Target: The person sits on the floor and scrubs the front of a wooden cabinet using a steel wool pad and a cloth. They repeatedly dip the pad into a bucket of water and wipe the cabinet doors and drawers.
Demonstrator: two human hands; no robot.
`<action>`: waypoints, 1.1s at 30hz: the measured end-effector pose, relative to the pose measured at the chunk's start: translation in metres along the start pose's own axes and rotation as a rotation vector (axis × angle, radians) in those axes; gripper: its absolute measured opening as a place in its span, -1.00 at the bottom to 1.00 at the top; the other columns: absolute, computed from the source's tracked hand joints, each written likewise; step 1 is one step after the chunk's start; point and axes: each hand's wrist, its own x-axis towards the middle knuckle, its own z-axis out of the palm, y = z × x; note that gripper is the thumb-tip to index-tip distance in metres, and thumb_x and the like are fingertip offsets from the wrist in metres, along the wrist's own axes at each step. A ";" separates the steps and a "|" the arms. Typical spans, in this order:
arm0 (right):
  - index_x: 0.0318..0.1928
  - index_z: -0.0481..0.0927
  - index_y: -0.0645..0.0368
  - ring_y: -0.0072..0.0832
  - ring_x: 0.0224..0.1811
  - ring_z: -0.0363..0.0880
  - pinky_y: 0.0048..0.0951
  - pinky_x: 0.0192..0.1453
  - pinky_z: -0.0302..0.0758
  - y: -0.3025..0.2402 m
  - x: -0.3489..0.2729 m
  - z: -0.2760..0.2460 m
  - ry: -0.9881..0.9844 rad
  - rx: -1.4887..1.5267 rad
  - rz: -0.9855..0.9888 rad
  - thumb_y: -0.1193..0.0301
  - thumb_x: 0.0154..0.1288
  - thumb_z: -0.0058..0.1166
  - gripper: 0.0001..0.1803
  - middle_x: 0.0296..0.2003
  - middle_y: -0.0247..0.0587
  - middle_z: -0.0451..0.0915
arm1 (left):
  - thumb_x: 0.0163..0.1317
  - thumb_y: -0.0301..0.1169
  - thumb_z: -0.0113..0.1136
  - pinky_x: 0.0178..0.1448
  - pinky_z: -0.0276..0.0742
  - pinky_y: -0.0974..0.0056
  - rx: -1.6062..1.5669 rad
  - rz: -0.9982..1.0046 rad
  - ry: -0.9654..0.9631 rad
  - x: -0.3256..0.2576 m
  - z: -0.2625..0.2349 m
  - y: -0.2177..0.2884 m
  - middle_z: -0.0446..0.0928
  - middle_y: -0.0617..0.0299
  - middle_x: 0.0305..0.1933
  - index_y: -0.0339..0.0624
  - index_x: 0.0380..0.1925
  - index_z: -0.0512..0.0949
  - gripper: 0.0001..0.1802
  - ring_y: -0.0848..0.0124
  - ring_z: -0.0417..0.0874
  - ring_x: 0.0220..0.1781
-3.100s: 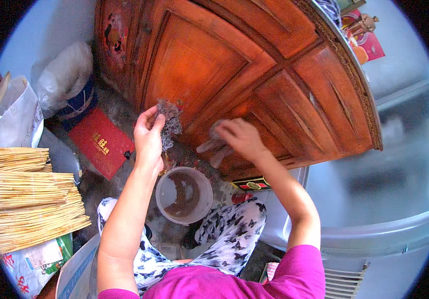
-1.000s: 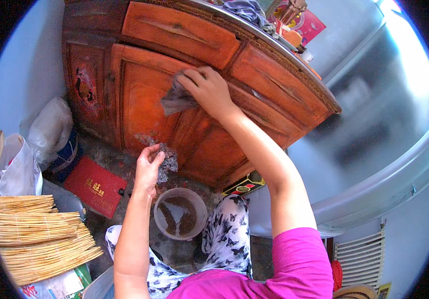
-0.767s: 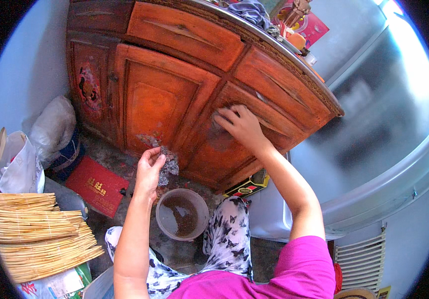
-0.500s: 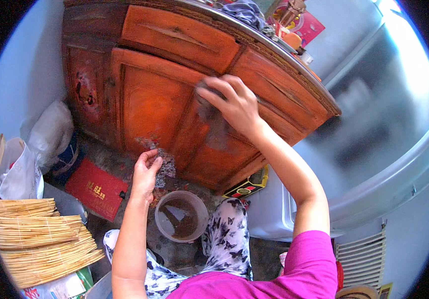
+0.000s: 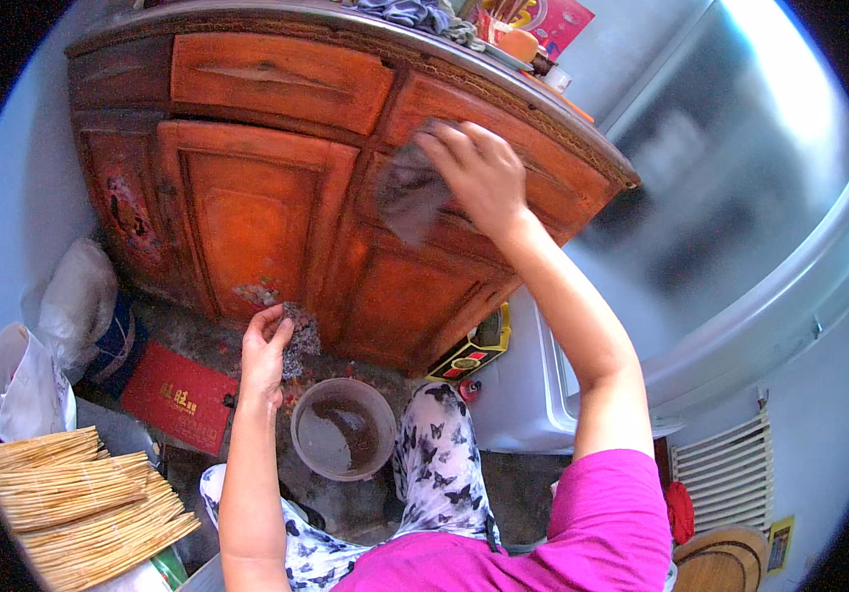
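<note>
A round bowl (image 5: pixel 343 428) sits on the dirty floor (image 5: pixel 197 340). At ten o'clock from it, the left hand (image 5: pixel 264 347) grips a scrubber (image 5: pixel 298 339). Farther up, the right hand (image 5: pixel 477 170) presses a grey cloth (image 5: pixel 408 193) flat on the orange cabinet (image 5: pixel 257 197), its long side hanging toward seven o'clock.

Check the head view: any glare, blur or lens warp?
Head view: the fisheye bows the wooden cabinet edges; diffuse glare washes the grey appliance; the right hand and its dark cloth are slightly soft; the left hand and the bucket are sharp.
</note>
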 end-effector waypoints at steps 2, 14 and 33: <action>0.20 0.62 -0.25 -0.38 0.15 0.51 -0.36 0.22 0.52 0.025 -0.050 -0.020 -0.092 -0.021 0.019 0.35 0.19 0.08 -0.48 0.14 -0.50 0.57 | 0.39 -0.46 0.23 0.31 0.43 0.28 -0.023 -0.004 -0.015 -0.005 0.005 0.001 0.61 0.13 0.07 -0.33 0.19 0.49 -0.60 0.39 0.58 0.13; 0.08 0.60 0.09 -0.05 0.20 0.44 -0.11 0.35 0.36 0.044 -0.070 -0.074 0.167 0.218 0.609 0.72 -0.11 0.15 -0.38 0.06 -0.08 0.54 | 0.37 -0.42 0.26 0.37 0.39 0.24 -0.009 0.014 -0.179 -0.007 0.009 -0.007 0.59 0.14 0.13 -0.29 0.20 0.50 -0.57 0.34 0.56 0.20; 0.00 0.70 -0.13 -0.20 0.10 0.53 -0.17 0.22 0.53 0.090 -0.044 -0.039 0.020 0.148 0.247 0.69 -0.17 0.16 -0.36 0.02 -0.37 0.60 | 0.19 -0.37 0.46 0.37 0.36 0.24 0.069 -0.027 -0.184 0.007 0.026 -0.028 0.58 0.16 0.11 -0.19 0.21 0.52 -0.42 0.35 0.55 0.17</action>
